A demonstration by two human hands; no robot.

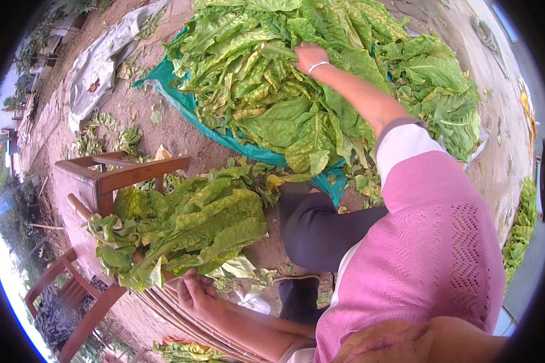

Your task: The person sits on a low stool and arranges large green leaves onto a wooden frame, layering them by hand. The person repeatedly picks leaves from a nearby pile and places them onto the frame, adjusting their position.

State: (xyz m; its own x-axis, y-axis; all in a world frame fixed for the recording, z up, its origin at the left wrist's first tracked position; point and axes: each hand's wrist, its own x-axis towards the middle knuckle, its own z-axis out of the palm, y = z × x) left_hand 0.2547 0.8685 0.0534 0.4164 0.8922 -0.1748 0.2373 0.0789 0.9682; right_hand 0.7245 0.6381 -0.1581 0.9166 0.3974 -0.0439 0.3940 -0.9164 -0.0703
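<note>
My right hand (311, 56), with a white bracelet at the wrist, reaches into a large pile of green, yellow-mottled tobacco leaves (277, 120) and closes around leaf stalks; a thick pale stalk end sticks out beside the fingers. My left hand (195, 290) is low in the view, its fingers pinched on a thin string (171, 279). Just above it, a bunch of tobacco leaves (209, 222) hangs at a wooden stick (79, 207), stalk ends gathered along it. The stick passes beside an overturned-looking wooden stool (141, 174). Leaves hide part of the stick.
A teal plastic sheet (218, 138) lies under the pile. More leaves (445, 95) lie at the right. Several long sticks (181, 322) lie beneath my left forearm. A wooden chair (84, 313) stands lower left, and a pale cloth sheet (97, 68) lies upper left. Loose leaves litter the ground.
</note>
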